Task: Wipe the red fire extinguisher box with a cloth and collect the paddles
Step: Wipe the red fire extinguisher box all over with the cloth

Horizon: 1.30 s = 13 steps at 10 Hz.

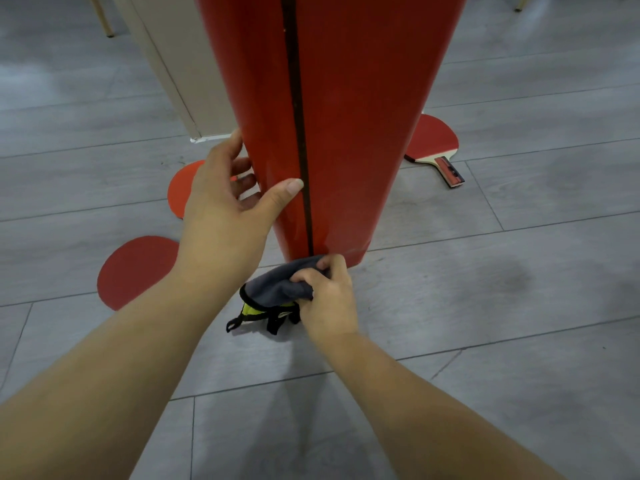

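Glossy red box [346, 116] with one dark vertical line. Grey cloth [277, 284], black-edged, yellow-green underneath. Deep red near left paddle [135, 271]; orange-red far left paddle [181, 188]. The right paddle [434, 140]: red face, pale wood neck, red-and-black handle. Grey floor [519, 306], plank-patterned, faint grain.

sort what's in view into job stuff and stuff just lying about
Job:
red box, gripped by the left hand
grey cloth, held in the right hand
right paddle
far left paddle
near left paddle

Lying about:
chair leg
beige panel behind the box
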### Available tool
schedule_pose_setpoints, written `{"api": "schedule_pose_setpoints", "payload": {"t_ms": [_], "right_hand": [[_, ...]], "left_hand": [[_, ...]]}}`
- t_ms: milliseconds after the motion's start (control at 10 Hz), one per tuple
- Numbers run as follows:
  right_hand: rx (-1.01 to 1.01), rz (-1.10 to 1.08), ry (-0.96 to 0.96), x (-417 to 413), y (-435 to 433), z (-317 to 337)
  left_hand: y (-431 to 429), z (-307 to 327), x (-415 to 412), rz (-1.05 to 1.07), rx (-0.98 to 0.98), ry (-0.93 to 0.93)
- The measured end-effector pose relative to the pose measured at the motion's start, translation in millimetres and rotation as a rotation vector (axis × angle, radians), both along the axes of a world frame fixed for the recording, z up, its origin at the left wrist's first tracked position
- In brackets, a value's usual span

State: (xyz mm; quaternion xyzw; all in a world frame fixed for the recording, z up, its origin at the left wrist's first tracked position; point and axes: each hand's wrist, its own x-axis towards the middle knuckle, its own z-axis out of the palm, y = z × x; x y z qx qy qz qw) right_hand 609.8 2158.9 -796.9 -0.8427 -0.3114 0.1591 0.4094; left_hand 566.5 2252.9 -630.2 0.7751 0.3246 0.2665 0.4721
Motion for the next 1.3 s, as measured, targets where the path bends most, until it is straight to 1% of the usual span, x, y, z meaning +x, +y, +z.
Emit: {"api": "schedule_pose_setpoints", "payload": {"t_ms": [100, 200, 300, 400, 500, 700, 900, 1000, 1100, 1200, 1300], "right_hand": [[0.039, 0.074, -0.132, 2.7, -14.5, 14.3], [0.021, 0.172, -0.223, 12.0, -32.7, 39.5], [0.034, 0.231, -0.294, 21.2, -56.8, 72.4], [-0.026, 0.263, -0.362, 30.2, -81.2, 110.3], [0.034, 0.299, -0.451, 40.4, -96.9, 145.5], [0.225, 0.269, -0.634, 54.6, -112.3, 241.4], [0.441, 0.284, -0.741, 63.1, -103.9, 345.8], [0.528, 0.245, -0.769, 72.1, -88.6, 391.5], [0.518, 0.189, -0.786, 85.3, -67.8, 432.8], [0.391, 0.165, -0.662, 103.6, -34.6, 465.4], [0.148, 0.160, -0.544, 126.4, 9.4, 481.0]], "left_hand": [[2.6, 7.8, -12.1, -0.005, -0.012, 0.117], [7.9, 8.0, -26.5, -0.092, 0.033, 0.203], [7.6, 21.7, -40.0, -0.161, 0.027, 0.260], [7.1, 42.3, -48.5, -0.197, 0.059, 0.279], [2.6, 70.8, -48.6, -0.210, 0.090, 0.244], [-8.7, 132.3, -47.7, -0.141, 0.125, 0.021], [-8.8, 195.4, -40.2, -0.086, 0.187, -0.216], [-0.9, 228.0, -34.5, -0.080, 0.237, -0.315], [7.4, 255.5, -30.9, -0.058, 0.304, -0.372], [13.3, 277.3, -25.8, -0.031, 0.352, -0.384], [17.4, 287.2, -12.9, -0.014, 0.360, -0.377]]}}
